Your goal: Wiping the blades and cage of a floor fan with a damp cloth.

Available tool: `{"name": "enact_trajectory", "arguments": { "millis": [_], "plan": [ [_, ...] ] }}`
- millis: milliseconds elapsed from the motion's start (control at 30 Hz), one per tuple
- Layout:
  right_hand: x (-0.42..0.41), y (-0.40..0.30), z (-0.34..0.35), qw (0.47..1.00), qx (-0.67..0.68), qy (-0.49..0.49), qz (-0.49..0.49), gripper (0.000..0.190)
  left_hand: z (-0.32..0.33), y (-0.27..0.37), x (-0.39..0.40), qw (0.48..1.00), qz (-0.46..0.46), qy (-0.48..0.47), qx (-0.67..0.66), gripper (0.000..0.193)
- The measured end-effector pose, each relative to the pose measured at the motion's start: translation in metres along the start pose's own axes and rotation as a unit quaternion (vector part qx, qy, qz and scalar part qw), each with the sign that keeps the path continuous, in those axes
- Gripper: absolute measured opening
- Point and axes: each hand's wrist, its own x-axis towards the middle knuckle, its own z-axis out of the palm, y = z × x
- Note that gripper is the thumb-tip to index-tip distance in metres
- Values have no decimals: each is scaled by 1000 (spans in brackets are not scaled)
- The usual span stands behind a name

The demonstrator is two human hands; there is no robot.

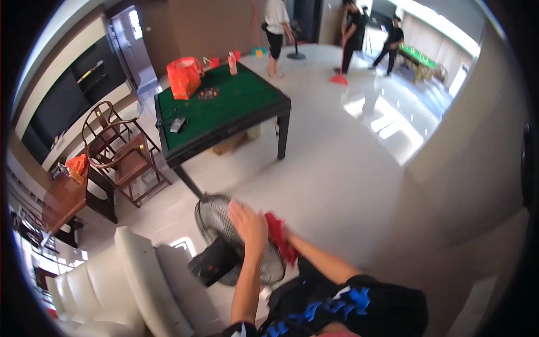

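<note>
My left hand (248, 223) is raised with its fingers extended over the round wire grille of a floor fan (217, 215); whether it touches the grille is unclear. Just to its right a red cloth (281, 241) hangs at my right hand (290, 238), which the cloth mostly covers. The fan stands low before me, with a black box-like part (214, 262) on its near left side. Beyond the fan is a green-topped table (236, 97) with a dark frame, bearing a red bag (184, 80), a pink bottle (233, 64) and a small grey device (178, 124).
A cream sofa (134, 269) stands at lower left, wooden armchairs (130, 162) and a wooden table (67, 198) behind it. A wall (459, 168) borders the right. Farther off are several people, one holding a red broom (339, 79), a pedestal fan (296, 55) and a billiard table (419, 57).
</note>
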Motion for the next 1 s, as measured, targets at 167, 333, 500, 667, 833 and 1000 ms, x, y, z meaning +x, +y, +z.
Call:
{"name": "enact_trajectory", "arguments": {
  "millis": [167,333,500,667,833,1000],
  "plan": [
    [25,2,27,979,89,-71,-171,31,-11,9,-17,999,-31,2,8,64],
    [-10,-57,-4,968,195,-119,-103,40,-20,1,-22,997,-66,-29,-7,65],
    [10,-51,5,977,149,-47,-148,37,-10,19,-9,998,-47,-20,22,74],
    [31,-8,40,989,-27,-106,-100,36,-12,10,-11,998,-2,-9,67,63],
    [-57,-104,9,975,152,-33,-156,45,-42,-14,-25,999,-41,6,-16,56],
    [58,54,98,977,46,33,-204,36,-11,3,-14,999,0,8,32,60]
  ]
}}
